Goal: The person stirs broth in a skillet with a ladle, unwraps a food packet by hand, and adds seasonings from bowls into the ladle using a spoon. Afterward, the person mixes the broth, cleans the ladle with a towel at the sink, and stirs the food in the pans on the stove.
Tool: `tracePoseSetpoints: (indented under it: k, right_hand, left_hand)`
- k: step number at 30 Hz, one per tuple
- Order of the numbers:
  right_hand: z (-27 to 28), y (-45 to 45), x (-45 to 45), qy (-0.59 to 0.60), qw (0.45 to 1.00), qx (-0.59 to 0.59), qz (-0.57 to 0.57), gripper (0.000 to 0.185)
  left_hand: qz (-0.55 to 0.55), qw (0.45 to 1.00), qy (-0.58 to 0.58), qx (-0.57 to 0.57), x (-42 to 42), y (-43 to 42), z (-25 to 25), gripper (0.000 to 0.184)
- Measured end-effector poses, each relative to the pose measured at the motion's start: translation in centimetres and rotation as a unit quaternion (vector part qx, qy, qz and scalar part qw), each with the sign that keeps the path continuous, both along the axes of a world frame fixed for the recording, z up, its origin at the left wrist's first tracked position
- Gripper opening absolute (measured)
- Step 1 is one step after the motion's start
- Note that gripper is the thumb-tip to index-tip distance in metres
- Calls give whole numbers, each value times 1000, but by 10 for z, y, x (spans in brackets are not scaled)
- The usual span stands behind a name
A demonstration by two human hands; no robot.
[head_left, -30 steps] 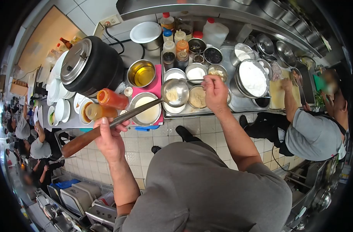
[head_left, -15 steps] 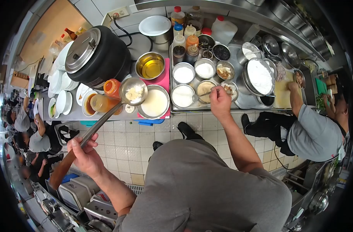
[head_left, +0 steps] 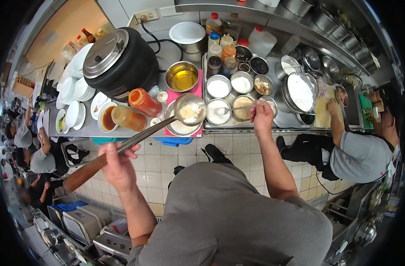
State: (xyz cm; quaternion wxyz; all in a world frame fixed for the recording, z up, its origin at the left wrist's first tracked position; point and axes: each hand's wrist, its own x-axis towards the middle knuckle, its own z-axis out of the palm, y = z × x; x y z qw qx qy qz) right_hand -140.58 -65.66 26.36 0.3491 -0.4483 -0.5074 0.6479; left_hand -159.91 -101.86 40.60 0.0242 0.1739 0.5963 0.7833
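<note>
My left hand (head_left: 119, 167) is wrapped round the long handle of a ladle (head_left: 156, 127). Its bowl carries white and pale yellow powder and hangs over the metal bowl of cream-coloured liquid (head_left: 179, 128), partly hiding it. Between the fingers of my right hand (head_left: 262, 119) is a thin metal spoon (head_left: 243, 107). The spoon's head is at the near bowl of white powder (head_left: 215, 116), just right of the ladle; whether it touches the powder I cannot tell. The spoon's handle crosses above a bowl of tan powder (head_left: 242, 114).
A bowl of yellow oil (head_left: 183, 79) and a black soup warmer (head_left: 125, 66) stand at the back left. Nearer are an orange squeeze bottle (head_left: 144, 102) and a bowl of brown sauce (head_left: 106, 118). A co-worker (head_left: 357, 153) works at the right beside a large bowl of white powder (head_left: 300, 92).
The ladle has moved right, to above the cream-coloured liquid. My right hand has shifted slightly right and up, and the spoon's head is now at the near white powder bowl. The view has shifted slightly.
</note>
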Motion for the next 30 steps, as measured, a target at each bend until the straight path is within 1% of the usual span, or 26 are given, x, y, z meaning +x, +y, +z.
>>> tracePoseSetpoints:
  k: [1, 2, 4, 5, 6, 8, 9, 10, 11, 12, 13, 15, 16, 18, 19, 20, 22, 23, 25, 26, 28, 29, 30]
  right_hand:
    - [11, -5, -4, 32, 999, 7, 19, 17]
    - [19, -12, -11, 33, 999, 9, 22, 17]
    - [29, -22, -23, 31, 988, 145, 40, 16]
    - [30, -22, -27, -12, 955, 294, 41, 15]
    - [34, -21, -29, -9, 954, 295, 43, 15]
    - [51, -18, -31, -36, 929, 366, 46, 15]
    - [58, -14, -30, -48, 925, 373, 48, 17]
    - [58, -7, -31, -47, 926, 372, 51, 17]
    - [57, 1, -32, -69, 913, 396, 65, 17]
    - [55, 9, -32, -91, 900, 419, 79, 17]
    - [47, 17, -30, -92, 901, 417, 81, 17]
    - [21, 33, -33, -139, 906, 379, 127, 15]
    - [10, 37, -36, -138, 906, 377, 130, 15]
    - [-14, 39, -38, -140, 924, 327, 143, 18]
    - [-32, 46, -39, -140, 926, 318, 149, 20]
    - [-38, 50, -38, -139, 927, 315, 150, 20]
    - [-47, 57, -37, -125, 953, 253, 107, 20]
    - [-43, 62, -35, -123, 954, 251, 107, 20]
    - [-30, 72, -32, -86, 975, 166, 123, 20]
    - [-20, 73, -33, -84, 975, 166, 125, 20]
    - [4, 70, -38, -42, 978, 121, 162, 16]
    - [14, 64, -42, -39, 978, 120, 165, 16]
    - [24, 56, -49, -12, 974, 141, 178, 16]
  left_hand:
    - [-24, 1000, -5, 10, 0, 7, -2, 23]
    - [-21, 1000, -4, 13, 1, 14, -4, 23]
    - [-45, 998, -31, 19, 2, 27, -6, 21]
    - [-60, 997, -45, 31, 0, 28, -11, 20]
    - [-57, 997, -43, 32, 0, 28, -9, 20]
    - [-63, 996, -45, 35, 0, 29, -7, 20]
    - [-60, 997, -44, 34, 0, 28, -5, 20]
    - [-36, 998, -41, 33, 0, 24, -3, 21]
    - [-12, 999, -38, 31, 0, 20, -1, 22]
    - [-11, 999, -39, 30, 0, 15, 1, 22]
    - [-1, 1000, -23, 16, 1, 8, 3, 24]
    - [29, 1000, -4, -5, 3, -2, 6, 27]
    - [32, 999, -5, -7, 5, -3, 8, 27]
    - [89, 996, 9, -22, 12, -6, 11, 28]
    - [93, 995, 20, -25, 13, -8, 11, 28]
    - [94, 995, 20, -28, 14, -8, 11, 28]
    - [108, 993, 23, -39, 16, -6, 14, 28]
    - [109, 993, 25, -42, 17, -2, 15, 28]
    - [99, 994, 22, -51, 19, 7, 15, 28]
    - [101, 993, 24, -52, 20, 13, 14, 28]
    - [71, 996, 15, -44, 23, 28, 8, 26]
    - [55, 998, 10, -33, 26, 37, 6, 26]
    - [59, 998, 12, -33, 30, 47, 6, 26]
